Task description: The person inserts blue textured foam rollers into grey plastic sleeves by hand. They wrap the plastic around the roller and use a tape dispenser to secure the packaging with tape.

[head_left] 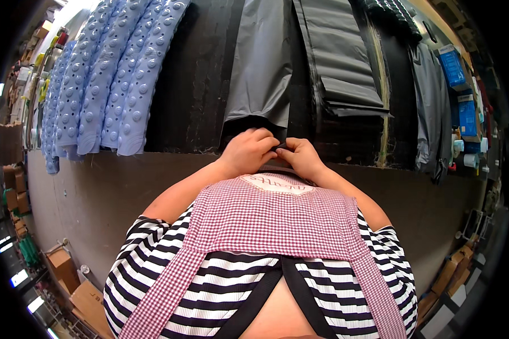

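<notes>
Your left hand [250, 151] and right hand [305, 159] meet at the desk's [189, 85] near edge, fingers bent inward and fingertips close together. A little dark material shows between them; you cannot tell how tightly either hand closes or what it grips. Just beyond lies a long, smooth grey plastic bag [260, 73], its open mouth facing you. To its right is a folded stack of grey plastic bags [345, 62]; well to the left, bumpy translucent blue plastic mats [110, 79] drape over the edge.
</notes>
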{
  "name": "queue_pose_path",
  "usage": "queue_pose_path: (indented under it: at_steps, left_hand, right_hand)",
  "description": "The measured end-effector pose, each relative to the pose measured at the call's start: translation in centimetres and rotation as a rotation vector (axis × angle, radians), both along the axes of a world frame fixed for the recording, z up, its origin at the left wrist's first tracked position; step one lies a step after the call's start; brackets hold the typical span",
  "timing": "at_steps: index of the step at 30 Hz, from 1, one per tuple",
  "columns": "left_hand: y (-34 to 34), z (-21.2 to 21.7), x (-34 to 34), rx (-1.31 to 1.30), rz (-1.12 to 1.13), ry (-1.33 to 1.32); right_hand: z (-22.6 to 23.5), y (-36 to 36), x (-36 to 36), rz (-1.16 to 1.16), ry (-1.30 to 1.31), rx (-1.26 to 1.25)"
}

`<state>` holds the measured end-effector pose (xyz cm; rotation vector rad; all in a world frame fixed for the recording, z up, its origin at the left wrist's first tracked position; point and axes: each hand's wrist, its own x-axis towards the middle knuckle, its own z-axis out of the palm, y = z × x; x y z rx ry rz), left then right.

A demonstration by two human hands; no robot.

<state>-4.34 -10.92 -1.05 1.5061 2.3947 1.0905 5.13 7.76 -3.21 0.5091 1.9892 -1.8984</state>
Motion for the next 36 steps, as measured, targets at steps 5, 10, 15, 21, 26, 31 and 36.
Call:
queue_pose_path:
  at_steps: [5,10,15,21,26,31,36]
  left_hand:
    - [1.5,-2.5,-0.2,-0.017,-0.100,0.058]
    - [1.2,-2.4,-0.5,0.030,-0.028,-0.084]
    - [-6.2,-0.7,-0.3,0.368,0.127,-1.391]
    - [-30.9,-7.9,1.6,-1.342,0.101,-0.887]
    - [-19.6,0.3,-4.1,-0.548,0.215,-0.029]
    - [-5.4,2.6,-12.0,-0.015,-0.038,0.725]
    - [-1.3,1.8,-15.9,-0.028,-0.507,0.799]
  right_hand:
    - [0.3,0.2,0.8,0.055,0.139,0.249]
    - [0.3,0.1,0.7,0.070,0.239,0.385]
    - [0.4,1.0,0.7,0.107,0.037,0.332]
    - [-0.7,2.4,1.4,0.086,0.086,0.165]
    - [-1.6,3.7,0.1,-0.053,0.615,0.878]
    - [-4.1,3.2,-4.8,0.097,0.773,1.309]
    - [-2.2,4.7,-6.0,0.291,1.012,1.335]
